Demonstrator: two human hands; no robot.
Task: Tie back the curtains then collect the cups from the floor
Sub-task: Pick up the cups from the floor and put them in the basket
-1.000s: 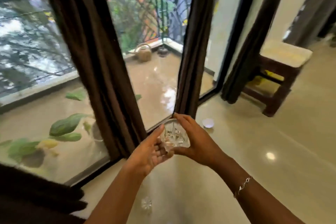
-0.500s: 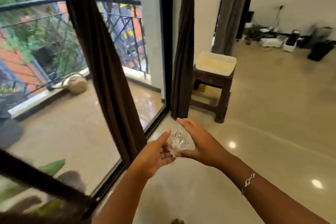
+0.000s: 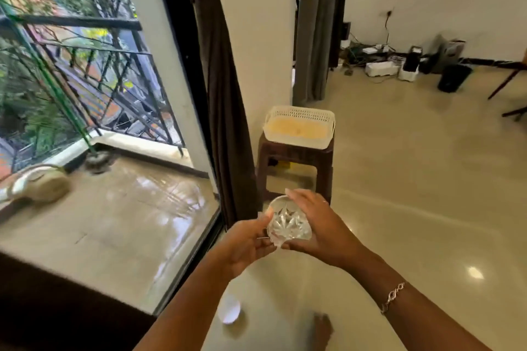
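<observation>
A person holds a clear cut-glass cup (image 3: 288, 224) in front of the body with both hands, above the glossy floor (image 3: 413, 194). The cup is tilted with its mouth turned up and away. The right hand (image 3: 323, 226) wraps its right side, its fingers (image 3: 298, 195) curled over the far rim. The left hand (image 3: 246, 239) closes on the left side, with the thumb pressed against the rim and the other fingers curled under the base. A thin bracelet (image 3: 393, 296) circles the right wrist.

A second cup (image 3: 229, 309), pale and blurred, lies on the floor near the person, below the left forearm.

Just beyond the hands stands a dark brown stool (image 3: 296, 171) that carries a white perforated basket (image 3: 299, 125) on its seat. To the left of the stool a dark brown curtain (image 3: 224, 94) hangs in a narrow gathered column against the black door frame (image 3: 174, 23). A grey curtain (image 3: 313, 23) hangs farther back, right of the wall section.

Through the glass on the left are a wet balcony floor (image 3: 119, 208), a black metal railing (image 3: 85, 37) and a beige watering can (image 3: 40, 184) on its left edge. At the far right wall lie tangled cables and small electronic boxes (image 3: 399, 63).
</observation>
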